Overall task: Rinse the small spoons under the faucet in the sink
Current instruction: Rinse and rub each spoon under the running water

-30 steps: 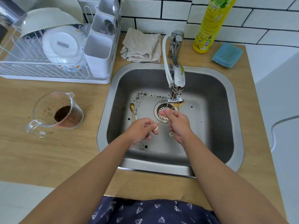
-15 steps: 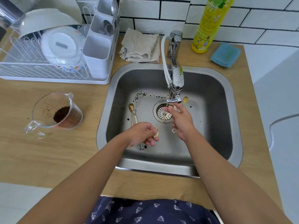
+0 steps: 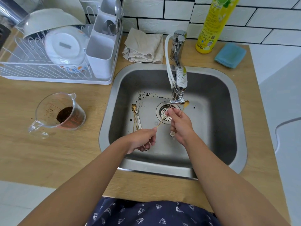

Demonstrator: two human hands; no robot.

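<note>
Left hand: your left hand (image 3: 143,141) pinches the handle end of a thin gold spoon (image 3: 161,122), fingers curled round it, just below centre of the frame over the sink (image 3: 241,144).
Right hand: your right hand (image 3: 180,126) grips a second gold spoon (image 3: 185,104), whose bowl pokes up just right of the faucet (image 3: 177,88) outlet — its flower-shaped handle end shows below your palm.
What has changed: half a second ago both hands sat much as they do now; a second ago the right hand's spoon bowl was tucked under the outlet, and it now stands clear to the right of it. The left hand's spoon has stayed slanted up towards your right fingertips, near the drain.
Water: I cannot tell whether a stream is running — none is visible.
What it means: you seem to be swapping spoons at the outlet, one apparently done and the other coming in.
Still waiting: more small spoons (image 3: 136,116) lie together on the sink floor, left of the drain, near dark grounds (image 3: 143,95) scattered at upper centre.
Table: the measuring cup (image 3: 60,113) with brown grounds stands on the table (image 3: 48,157) at the left.
</note>
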